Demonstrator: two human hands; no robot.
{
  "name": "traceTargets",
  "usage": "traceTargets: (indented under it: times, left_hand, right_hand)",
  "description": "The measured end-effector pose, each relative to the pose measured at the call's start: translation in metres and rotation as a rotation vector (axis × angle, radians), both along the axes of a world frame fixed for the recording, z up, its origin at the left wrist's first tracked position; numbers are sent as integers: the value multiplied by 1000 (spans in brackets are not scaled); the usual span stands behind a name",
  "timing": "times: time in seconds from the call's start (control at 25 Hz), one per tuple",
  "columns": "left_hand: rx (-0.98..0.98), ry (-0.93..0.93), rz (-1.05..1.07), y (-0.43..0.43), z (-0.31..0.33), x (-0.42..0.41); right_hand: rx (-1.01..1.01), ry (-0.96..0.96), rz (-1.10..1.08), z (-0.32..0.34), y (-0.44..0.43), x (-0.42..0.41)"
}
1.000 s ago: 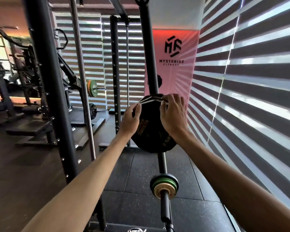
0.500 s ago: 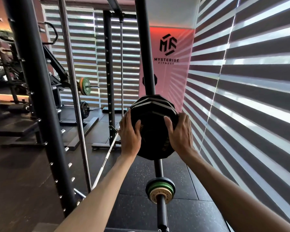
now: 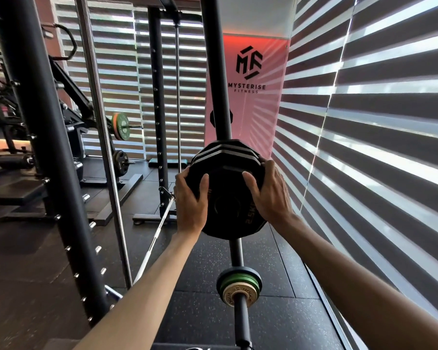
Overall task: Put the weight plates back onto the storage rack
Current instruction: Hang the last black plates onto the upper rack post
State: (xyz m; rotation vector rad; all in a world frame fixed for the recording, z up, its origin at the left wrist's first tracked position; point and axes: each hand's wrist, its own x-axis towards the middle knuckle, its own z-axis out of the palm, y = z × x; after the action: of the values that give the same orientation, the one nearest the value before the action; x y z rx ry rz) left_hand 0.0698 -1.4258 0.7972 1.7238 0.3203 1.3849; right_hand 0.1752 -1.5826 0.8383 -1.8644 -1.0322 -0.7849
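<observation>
A stack of black weight plates point(image 3: 226, 157) with pale edges sits against the black upright post point(image 3: 216, 72) of the rack, at chest height. The nearest plate is marked 2.5 kg. My left hand point(image 3: 191, 200) grips its left edge, thumb on the face. On its right edge lies my right hand point(image 3: 269, 193), fingers wrapped over the rim. Lower on the same post, a peg point(image 3: 240, 311) carries small green plates point(image 3: 239, 280) and a tan one point(image 3: 238, 295).
A striped blind point(image 3: 377, 147) closes off the right side, close to my right arm. A thick black rack post point(image 3: 48, 147) and a chrome rod point(image 3: 104, 147) stand at left. A barbell point(image 3: 154, 238) leans across the rubber floor. More machines with plates point(image 3: 120, 126) stand far left.
The plate has turned from tilted to flat against the stack on the post. Both hands slid from its top edge down to its sides.
</observation>
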Motion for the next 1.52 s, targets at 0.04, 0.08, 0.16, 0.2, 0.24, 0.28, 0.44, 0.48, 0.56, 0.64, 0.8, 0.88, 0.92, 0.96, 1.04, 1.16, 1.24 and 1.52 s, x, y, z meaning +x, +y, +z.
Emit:
traceTargets:
  times: [0.04,0.08,0.16,0.2,0.24,0.28,0.44,0.48,0.56,0.64,0.8,0.88,0.92,0.96,1.04,1.16,1.24,1.52]
  left_hand:
    - [-28,-12,-26,3,-4,1]
    - [-57,-17,-58,5,-7,1]
    - [-95,-8,-86,10,-12,2]
    - [-94,-2,-74,9,-12,2]
    - [-82,5,-49,7,-11,4]
    - [-62,11,-21,5,-9,5]
    - [43,27,75,7,-3,9]
    - [71,33,86,8,-2,10]
    - [136,52,106,11,1,12]
    - [213,85,126,14,6,15]
    - [387,147,183,19,18,22]
    - [428,140,202,20,22,23]
    - [439,129,218,20,22,22]
    - [452,123,235,23,21,22]
    - [485,126,254,28,18,20]
    - [506,78,212,29,17,23]
    - [524,15,181,28,17,26]
    - [555,-39,158,32,15,32]
  right_hand:
    - [-28,-23,-18,3,2,0]
    - [-49,-44,-42,6,4,0]
    - [-64,-64,-83,10,10,0]
    - [-50,-63,-92,10,11,0]
    - [-20,-51,-93,8,13,1]
    - [18,-35,-87,6,13,2]
    - [155,48,-66,-5,16,0]
    - [182,76,-67,-7,17,-1]
    - [244,135,-68,-12,17,-2]
    - [309,203,-74,-18,18,-3]
    - [407,322,-93,-34,20,-8]
    - [417,343,-82,-36,18,-10]
    - [431,343,-63,-35,16,-12]
    - [454,353,-31,-34,14,-13]
    - [523,394,20,-33,11,-8]
    - [530,460,27,-32,20,1]
    - [555,472,14,-35,28,7]
    - [512,445,79,-39,24,24]
